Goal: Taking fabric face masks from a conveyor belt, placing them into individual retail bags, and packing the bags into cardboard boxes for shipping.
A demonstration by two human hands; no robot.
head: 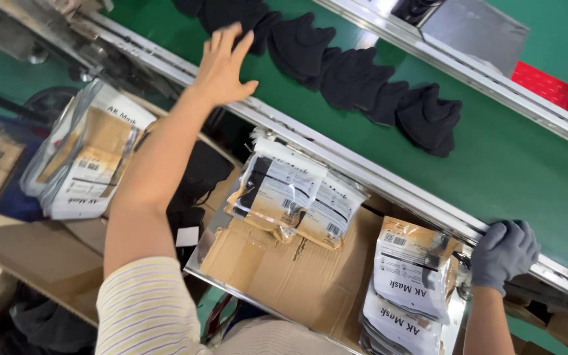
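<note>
Head view showed the left hand (223,62) stretched out over the green conveyor belt (494,164), fingers spread wide and holding nothing, hovering just beside the nearest of the black masks (356,75) that lay in an overlapping row along the belt. The right hand (504,253), in a grey glove, was curled closed around the metal rail (376,174) at the belt's near edge. Below the rail, packaged masks (294,197) rested on flattened cardboard (297,269), with another stack of packets (409,283) just beside the gloved hand and more packets (87,158) off to the left
</note>
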